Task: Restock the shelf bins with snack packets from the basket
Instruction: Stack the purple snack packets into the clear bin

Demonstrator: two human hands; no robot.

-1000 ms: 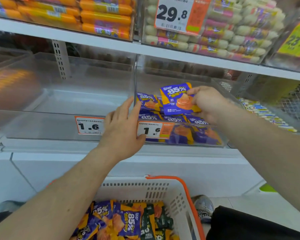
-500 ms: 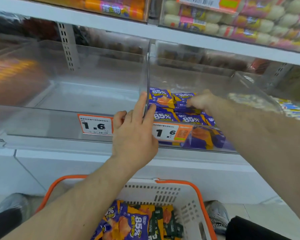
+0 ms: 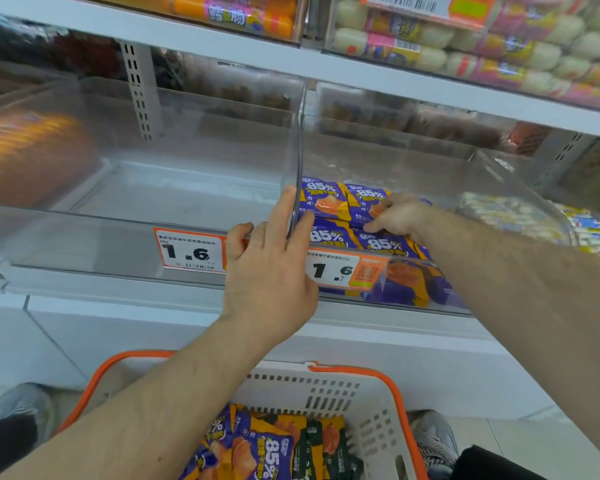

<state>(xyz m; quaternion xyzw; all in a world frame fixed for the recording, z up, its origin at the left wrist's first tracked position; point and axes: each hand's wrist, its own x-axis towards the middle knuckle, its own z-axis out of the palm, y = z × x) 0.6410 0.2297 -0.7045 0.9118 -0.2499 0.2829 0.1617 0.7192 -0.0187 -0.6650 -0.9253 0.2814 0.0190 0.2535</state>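
Both hands lower now; right hand (image 3: 397,216) presses packets (image 3: 347,220) flat.

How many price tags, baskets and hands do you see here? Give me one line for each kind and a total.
Price tags: 2
Basket: 1
Hands: 2
Total: 5

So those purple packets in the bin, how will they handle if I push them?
The purple packets look like flat, glossy foil pouches, so they probably slide over one another. They seem small and light, likely floppy. The right hand pressing on them suggests they shift easily.
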